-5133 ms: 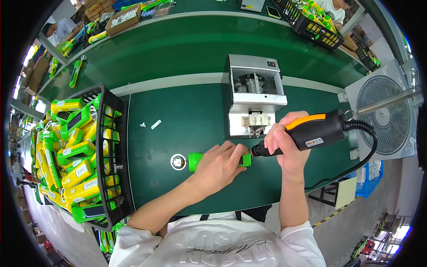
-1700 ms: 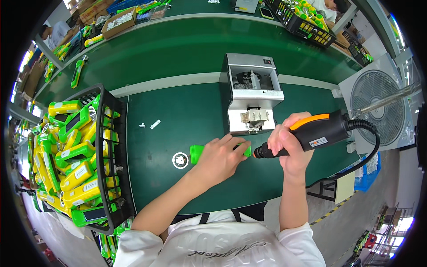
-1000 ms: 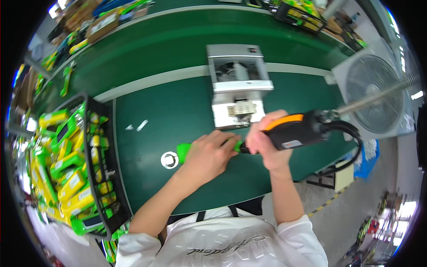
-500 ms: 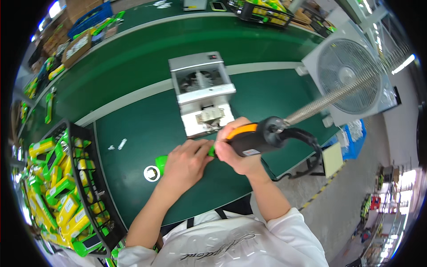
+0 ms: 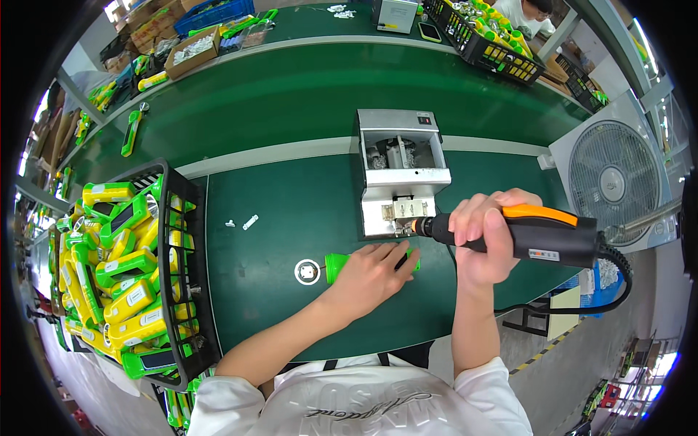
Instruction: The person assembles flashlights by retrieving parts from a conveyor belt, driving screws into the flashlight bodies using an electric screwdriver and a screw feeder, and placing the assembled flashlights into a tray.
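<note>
Head view, looking down on a green workbench: our left hand lies flat over a green flashlight body, pinning it on its side just beside a small white ring. Our right hand is wrapped tight around an orange-and-black electric screwdriver, its tip at the outlet of the grey screw feeder. This looks like the screw-pickup step. Next, we judge, the bit must swing down to the body beneath our left palm, kept level. A black basket of yellow-green flashlights sits at left.
</note>
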`<state>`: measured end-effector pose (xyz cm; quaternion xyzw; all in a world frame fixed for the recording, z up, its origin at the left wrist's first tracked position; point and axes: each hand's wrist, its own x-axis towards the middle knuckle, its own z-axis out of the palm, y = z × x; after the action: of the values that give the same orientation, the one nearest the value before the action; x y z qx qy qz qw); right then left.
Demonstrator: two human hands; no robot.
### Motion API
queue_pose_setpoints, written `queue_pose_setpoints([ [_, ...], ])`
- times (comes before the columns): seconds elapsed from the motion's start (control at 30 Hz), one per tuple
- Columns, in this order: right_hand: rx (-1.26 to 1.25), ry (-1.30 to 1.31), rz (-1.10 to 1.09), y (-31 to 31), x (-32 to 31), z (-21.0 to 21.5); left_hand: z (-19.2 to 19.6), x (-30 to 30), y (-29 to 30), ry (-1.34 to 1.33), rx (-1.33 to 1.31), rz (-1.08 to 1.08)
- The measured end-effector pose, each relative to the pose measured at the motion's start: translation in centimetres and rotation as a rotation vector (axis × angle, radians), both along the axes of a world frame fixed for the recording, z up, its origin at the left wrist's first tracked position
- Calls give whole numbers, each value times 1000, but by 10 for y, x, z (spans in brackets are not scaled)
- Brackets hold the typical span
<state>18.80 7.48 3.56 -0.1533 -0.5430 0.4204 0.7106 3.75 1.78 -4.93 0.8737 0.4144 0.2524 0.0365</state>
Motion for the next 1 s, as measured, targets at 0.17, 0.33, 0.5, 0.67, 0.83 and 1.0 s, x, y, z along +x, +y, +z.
queue_pose_setpoints([
  [0.17,-11,-21,19,-1,-3,-6,19,-45,-17,-23,-6,1],
  [0.33,50,-215,-47,-2,-10,-8,16,-77,-25,68,3,31],
  [0.5,-246,-215,-6,20,-27,26,8,-81,-17,45,-22,-3],
  [0.67,-371,-313,168,44,-24,38,1,-69,-7,-15,7,-34],
  [0.83,-411,-147,169,9,-23,27,-14,-62,-3,-78,93,-32],
  [1.0,-371,-121,266,-12,-24,3,-15,-63,0,-102,107,-43],
])
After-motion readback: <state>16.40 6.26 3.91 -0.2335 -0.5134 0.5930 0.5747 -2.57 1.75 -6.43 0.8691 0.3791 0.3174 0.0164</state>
